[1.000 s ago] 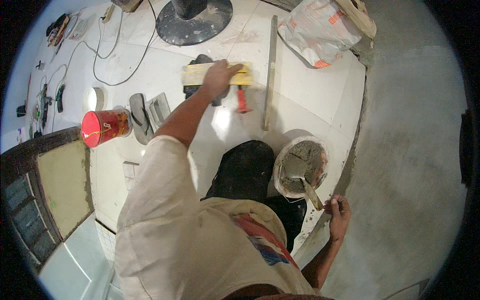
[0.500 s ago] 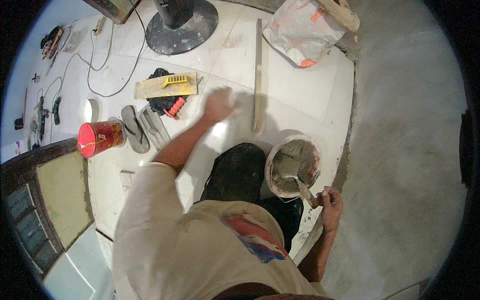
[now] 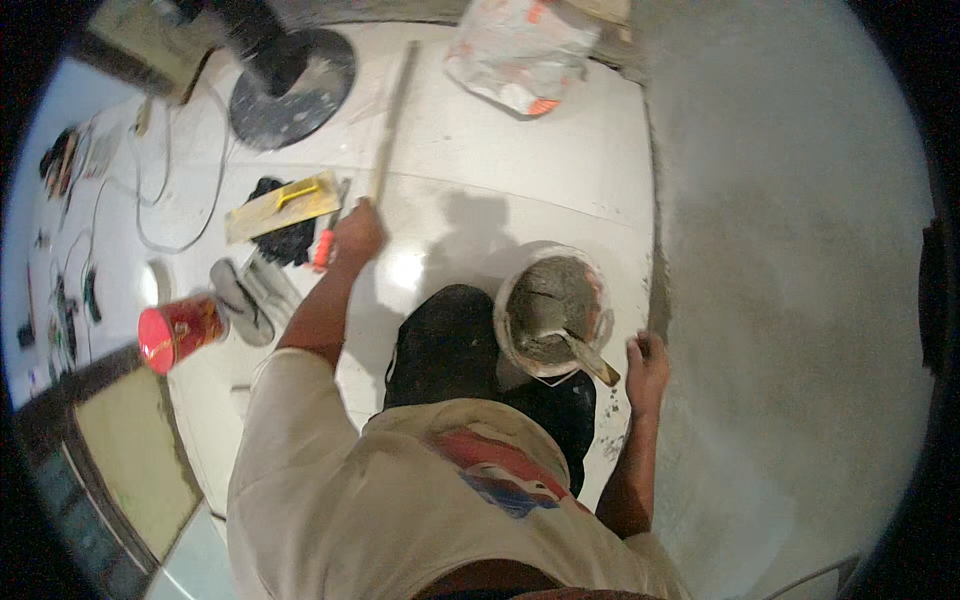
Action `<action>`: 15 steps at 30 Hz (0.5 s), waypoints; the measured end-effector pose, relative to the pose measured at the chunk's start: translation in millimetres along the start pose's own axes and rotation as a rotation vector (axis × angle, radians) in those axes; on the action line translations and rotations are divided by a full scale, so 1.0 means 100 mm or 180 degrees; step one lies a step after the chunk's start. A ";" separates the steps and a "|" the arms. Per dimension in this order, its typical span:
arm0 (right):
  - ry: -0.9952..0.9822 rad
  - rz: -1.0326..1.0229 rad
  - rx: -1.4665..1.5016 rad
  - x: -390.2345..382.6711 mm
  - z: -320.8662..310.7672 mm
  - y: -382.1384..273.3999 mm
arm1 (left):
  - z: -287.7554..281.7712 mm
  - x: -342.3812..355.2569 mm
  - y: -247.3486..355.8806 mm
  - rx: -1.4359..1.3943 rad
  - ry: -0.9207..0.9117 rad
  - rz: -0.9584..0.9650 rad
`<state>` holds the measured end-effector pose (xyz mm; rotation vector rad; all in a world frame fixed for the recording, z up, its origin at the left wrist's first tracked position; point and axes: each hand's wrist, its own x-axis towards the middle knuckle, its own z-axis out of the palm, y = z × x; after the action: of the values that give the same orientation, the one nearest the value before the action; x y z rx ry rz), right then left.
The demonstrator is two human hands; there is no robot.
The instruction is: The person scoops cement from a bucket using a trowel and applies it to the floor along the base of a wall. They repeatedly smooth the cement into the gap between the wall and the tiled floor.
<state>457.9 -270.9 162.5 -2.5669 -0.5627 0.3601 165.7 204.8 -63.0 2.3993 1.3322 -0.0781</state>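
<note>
Probably for control, left hand (image 3: 359, 234) is clutching the near end of the long bar (image 3: 395, 120); right hand (image 3: 648, 372) is hovering by the trowel (image 3: 594, 360), grip unclear.

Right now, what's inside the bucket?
Grey mortar and part of a trowel, whose handle juts past the rim of the bucket. The bottom and anything under the mortar are covered.

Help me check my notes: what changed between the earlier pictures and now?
The left hand released the yellow-handled float, moved right and took the straightedge, shifting it leftward. The right hand drew clear of the trowel handle. The mortar bucket stayed put.
</note>
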 end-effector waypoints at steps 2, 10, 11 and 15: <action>-0.0359 0.0144 -0.0664 0.19 0.12 -0.14 | -0.09 0.03 -0.47 0.0102 -0.0030 -0.0015; -0.2035 0.0738 0.0130 0.79 0.27 0.34 | -0.29 -0.75 1.00 -0.1113 -0.0589 0.0811; -0.2114 0.0417 -0.0010 0.81 0.30 0.34 | -0.11 -0.90 1.18 -0.1563 -0.1156 0.1145; -0.2046 0.0534 0.0061 0.82 0.40 0.26 | -0.06 -1.31 2.06 -0.2593 -0.2220 0.0867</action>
<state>525.0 -238.9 103.4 -2.4564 -0.5492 1.2634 263.8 4.6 37.1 1.5958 0.5420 -0.2218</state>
